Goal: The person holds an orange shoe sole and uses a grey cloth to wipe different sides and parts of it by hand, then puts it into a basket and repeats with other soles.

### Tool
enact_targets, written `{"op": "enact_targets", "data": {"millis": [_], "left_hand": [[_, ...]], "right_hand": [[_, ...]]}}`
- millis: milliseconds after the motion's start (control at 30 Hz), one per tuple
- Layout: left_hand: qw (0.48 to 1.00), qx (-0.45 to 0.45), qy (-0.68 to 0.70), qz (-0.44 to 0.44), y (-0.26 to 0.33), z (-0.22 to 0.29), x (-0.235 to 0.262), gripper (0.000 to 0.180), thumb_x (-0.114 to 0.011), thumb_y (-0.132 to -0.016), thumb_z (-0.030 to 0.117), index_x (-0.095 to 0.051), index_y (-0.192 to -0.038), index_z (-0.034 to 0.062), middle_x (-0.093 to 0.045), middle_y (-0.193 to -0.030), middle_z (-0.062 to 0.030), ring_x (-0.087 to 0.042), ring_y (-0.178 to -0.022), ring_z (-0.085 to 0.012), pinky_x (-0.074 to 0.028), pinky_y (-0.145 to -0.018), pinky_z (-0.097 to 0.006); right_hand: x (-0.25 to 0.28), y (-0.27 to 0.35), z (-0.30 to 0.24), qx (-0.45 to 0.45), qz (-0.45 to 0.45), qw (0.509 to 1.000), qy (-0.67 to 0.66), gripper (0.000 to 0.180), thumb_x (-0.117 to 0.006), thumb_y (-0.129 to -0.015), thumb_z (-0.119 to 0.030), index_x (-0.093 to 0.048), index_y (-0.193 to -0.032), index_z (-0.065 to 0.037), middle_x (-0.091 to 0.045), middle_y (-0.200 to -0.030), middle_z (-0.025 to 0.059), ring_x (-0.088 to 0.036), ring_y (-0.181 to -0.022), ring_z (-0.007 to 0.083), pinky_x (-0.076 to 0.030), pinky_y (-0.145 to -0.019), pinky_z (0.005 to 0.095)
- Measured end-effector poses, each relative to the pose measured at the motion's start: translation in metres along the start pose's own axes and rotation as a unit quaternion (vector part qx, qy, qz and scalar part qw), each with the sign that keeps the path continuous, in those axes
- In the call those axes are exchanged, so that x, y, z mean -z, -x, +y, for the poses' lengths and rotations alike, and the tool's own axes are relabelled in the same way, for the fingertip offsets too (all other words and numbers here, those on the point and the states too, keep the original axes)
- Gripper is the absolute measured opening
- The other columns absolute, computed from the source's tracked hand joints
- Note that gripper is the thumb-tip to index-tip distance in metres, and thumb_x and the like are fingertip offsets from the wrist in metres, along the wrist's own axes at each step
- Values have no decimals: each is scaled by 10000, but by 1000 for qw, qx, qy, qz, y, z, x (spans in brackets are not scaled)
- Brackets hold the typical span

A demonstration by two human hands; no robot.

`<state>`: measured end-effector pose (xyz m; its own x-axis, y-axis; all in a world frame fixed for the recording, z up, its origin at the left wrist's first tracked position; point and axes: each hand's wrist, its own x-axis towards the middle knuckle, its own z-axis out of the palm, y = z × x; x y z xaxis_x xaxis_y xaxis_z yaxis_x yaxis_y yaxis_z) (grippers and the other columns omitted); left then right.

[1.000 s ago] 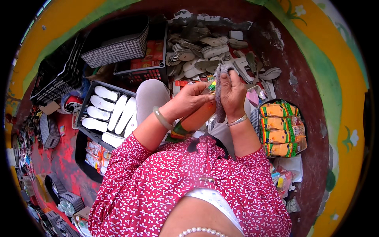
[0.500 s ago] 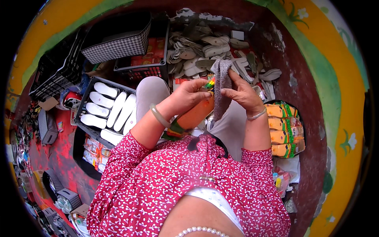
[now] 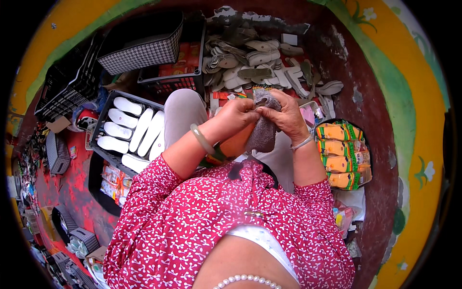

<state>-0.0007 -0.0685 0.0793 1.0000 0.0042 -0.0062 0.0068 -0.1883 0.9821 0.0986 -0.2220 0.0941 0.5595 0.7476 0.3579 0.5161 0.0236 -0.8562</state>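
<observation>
My right hand is closed round a fuzzy grey insole, bent over at its upper end and hanging between my hands. Close beside it, my left hand is closed at the top of an orange insole packet with green and yellow edging. The grey piece overlaps this packet's right side, and my left wrist hides part of it. Both sets of fingertips meet above my lap; the exact contact there is hidden. A black box to the right holds several similar orange packets.
At my left, a dark crate holds several white shoe-shaped pieces. A heap of loose insoles lies against the wall ahead. Houndstooth-patterned bin and black crates stand far left. Below the white pieces is a box of packets.
My hands have come together, with the right one lower and further left. The grey insole's upper end has folded over, and its body now covers more of the orange packet.
</observation>
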Motion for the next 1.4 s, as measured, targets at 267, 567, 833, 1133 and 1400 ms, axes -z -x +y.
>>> {"op": "enact_targets", "data": {"millis": [267, 567, 833, 1133, 1400], "left_hand": [[999, -23, 6, -39, -11, -4, -2, 221, -557, -832, 26, -588, -1041, -39, -646, -899, -68, -573, -836, -95, -475, -743, -251], [995, -38, -74, -52, -12, 4, -11, 215, -556, -846, 18, -609, -1040, -56, -649, -913, -45, -572, -840, -91, -475, -749, -244], [984, 19, 179, -12, -11, -20, 7, 156, -570, -853, 26, -623, -992, -23, -645, -880, -45, -585, -791, -90, -474, -722, -238], [895, -22, 445, -3, -1, -6, 23, 289, -580, -831, 0, -539, -1116, -33, -614, -1028, -79, -588, -920, -131, -458, -836, -262], [934, -19, 355, -26, -5, -24, 21, 290, -574, -835, 6, -544, -1121, -26, -618, -989, -57, -580, -899, -112, -447, -832, -250]], "right_hand": [[-23, 8, 10, -43, 180, 982, -33, 247, -718, -773, -208, -598, -768, 8, -538, -643, 23, -477, -597, 92, -408, -551, 260], [-29, 9, 29, -124, 334, 933, -60, 420, -673, -803, -401, -620, -716, 6, -560, -584, -1, -480, -555, 81, -413, -518, 270], [46, 12, 45, -139, 393, 817, -399, 666, -544, -798, -610, -531, -1117, -25, -588, -1051, 105, -562, -972, 219, -440, -883, 392], [64, 25, 37, -51, 99, 840, -531, 609, -416, -908, -501, -457, -1228, 16, -561, -1154, 157, -594, -980, 268, -523, -797, 420], [-2, 1, 12, -105, 24, 951, -291, 396, -541, -914, -236, -498, -1207, 28, -560, -1156, 105, -514, -1054, 125, -384, -926, 238]]}}
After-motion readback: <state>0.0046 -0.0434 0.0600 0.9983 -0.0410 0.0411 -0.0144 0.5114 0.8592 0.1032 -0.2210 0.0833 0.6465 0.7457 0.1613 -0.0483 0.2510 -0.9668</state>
